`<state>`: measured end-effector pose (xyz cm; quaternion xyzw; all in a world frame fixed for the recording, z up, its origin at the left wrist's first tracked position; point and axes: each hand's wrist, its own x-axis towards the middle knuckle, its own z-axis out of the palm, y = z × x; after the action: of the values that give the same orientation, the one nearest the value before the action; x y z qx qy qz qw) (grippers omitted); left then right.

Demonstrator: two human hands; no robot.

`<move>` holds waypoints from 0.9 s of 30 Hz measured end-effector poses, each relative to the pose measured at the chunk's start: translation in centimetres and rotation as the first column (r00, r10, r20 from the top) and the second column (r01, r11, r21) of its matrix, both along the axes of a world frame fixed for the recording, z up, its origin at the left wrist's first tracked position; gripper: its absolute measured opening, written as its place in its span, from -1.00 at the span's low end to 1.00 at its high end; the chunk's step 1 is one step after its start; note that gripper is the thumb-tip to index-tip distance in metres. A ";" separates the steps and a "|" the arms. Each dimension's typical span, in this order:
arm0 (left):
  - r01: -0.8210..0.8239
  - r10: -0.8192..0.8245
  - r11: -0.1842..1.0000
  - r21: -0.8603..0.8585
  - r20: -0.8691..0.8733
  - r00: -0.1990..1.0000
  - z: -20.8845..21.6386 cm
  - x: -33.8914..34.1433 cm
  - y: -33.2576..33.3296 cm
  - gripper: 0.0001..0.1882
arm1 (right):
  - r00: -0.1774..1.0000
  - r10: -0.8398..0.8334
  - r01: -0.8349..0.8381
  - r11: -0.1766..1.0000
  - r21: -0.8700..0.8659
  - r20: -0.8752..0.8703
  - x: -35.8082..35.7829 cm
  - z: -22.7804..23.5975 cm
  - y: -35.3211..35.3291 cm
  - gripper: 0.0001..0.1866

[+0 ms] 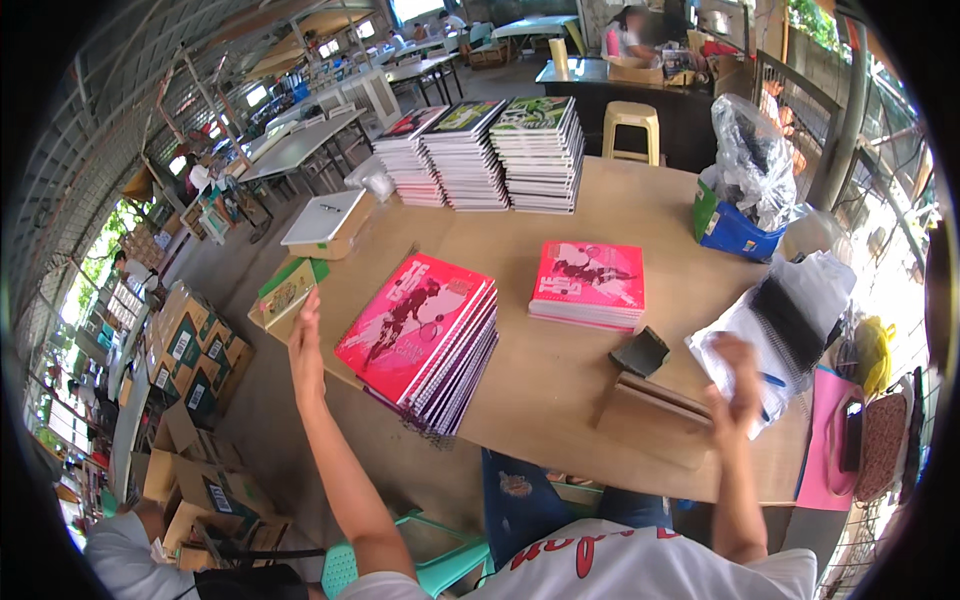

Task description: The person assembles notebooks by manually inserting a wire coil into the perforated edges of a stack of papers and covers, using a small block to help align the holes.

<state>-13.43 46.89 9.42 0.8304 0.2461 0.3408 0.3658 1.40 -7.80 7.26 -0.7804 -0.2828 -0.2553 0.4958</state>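
My left hand (306,350) is raised at the left of the tall stack of pink spiral notebooks (405,320). Its fingers are stretched out and it holds nothing. A green and tan printed card or small box (290,290) lies just beyond the fingertips. Motion smears my right hand (738,388), which is over the right side of the table, so its grip cannot be made out. Beside it are a brown cardboard piece (655,410), loose white papers (775,325) and a blue pen (772,380). A lower stack of pink notebooks (587,285) sits mid-table, with a small dark block-like object (640,352) nearby.
Three tall notebook stacks (465,160) stand at the table's far edge. A shallow box with a white top (325,222) is at the far left, and a blue box with plastic bags (738,225) at the far right. Cardboard cartons (195,350) fill the floor to the left.
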 end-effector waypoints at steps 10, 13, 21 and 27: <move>0.336 -0.078 0.878 -0.342 0.589 0.805 -7.4 1.2 -1.5 -0.25 | 0.778 0.400 -0.087 0.832 0.548 -0.484 6.4 -3.9 35.7 -0.41; 0.196 0.093 0.913 -0.358 0.651 0.754 -8.2 0.6 -1.1 -0.27 | 0.743 0.341 -0.052 0.887 0.459 -0.576 4.3 -2.7 36.9 -0.43; -0.282 0.284 0.944 -0.170 0.855 0.434 -3.1 -0.4 -8.7 -0.29 | 0.933 0.295 -0.217 0.919 0.329 -0.208 1.3 -1.5 28.8 -0.43; 0.498 -0.655 0.725 0.476 0.252 0.713 1.3 5.3 -27.1 -0.73 | 0.995 0.095 -0.101 0.903 -0.417 -0.036 -3.1 0.5 4.3 -0.56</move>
<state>-8.17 19.75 10.71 0.8296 -0.1817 0.4103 0.3322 -1.74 -3.51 7.75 -0.8551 -0.3662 -0.1578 0.3314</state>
